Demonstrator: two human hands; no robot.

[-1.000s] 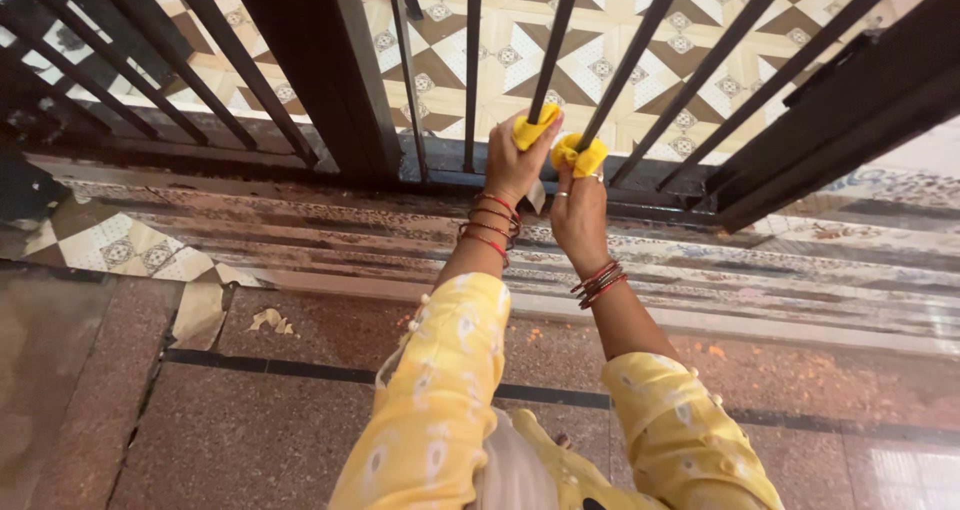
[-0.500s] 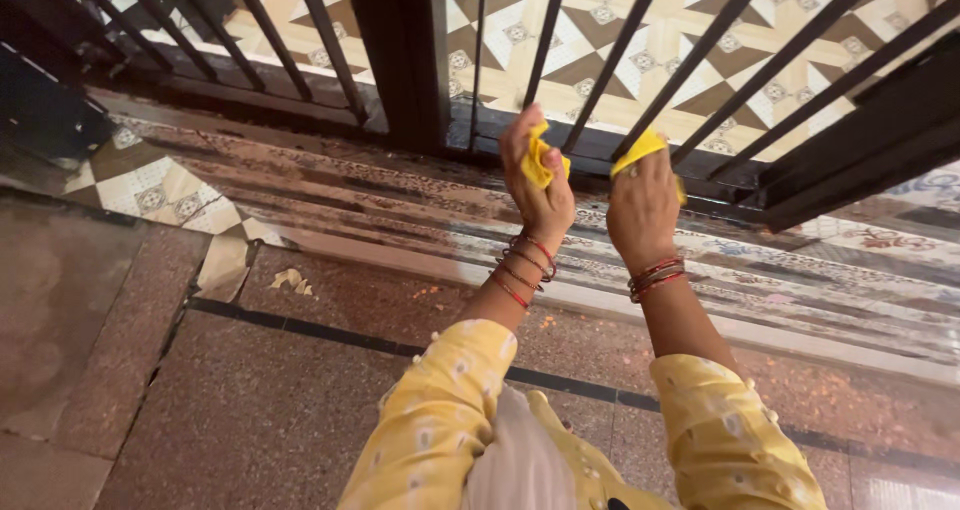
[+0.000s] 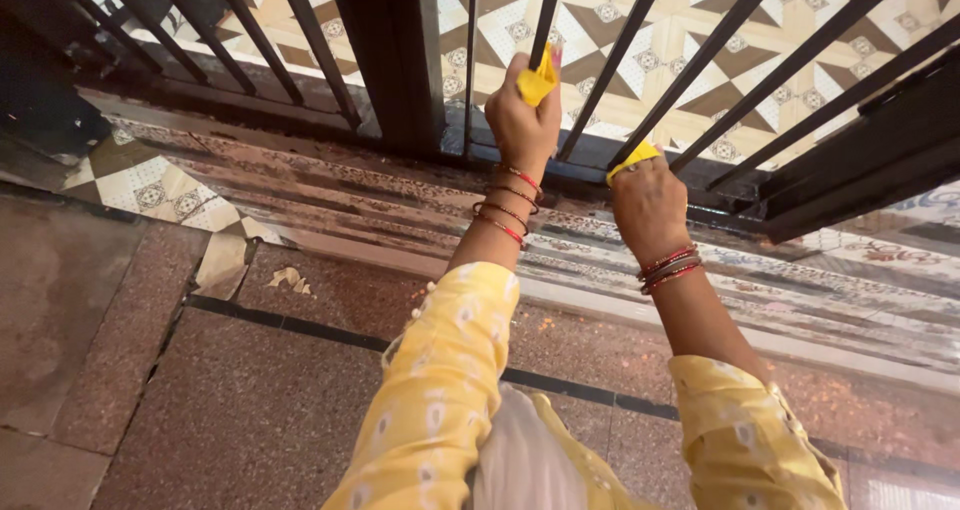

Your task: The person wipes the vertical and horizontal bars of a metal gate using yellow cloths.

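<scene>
Left hand (image 3: 522, 118) closed around a yellow cloth (image 3: 537, 80) on one black gate bar (image 3: 548, 10), right hand (image 3: 648, 205) closed around a second yellow cloth (image 3: 633, 158), apparently wrapped on the neighbouring bar (image 3: 700, 80) just beside it, with patterned tiles (image 3: 690, 10) beyond both hands.
</scene>
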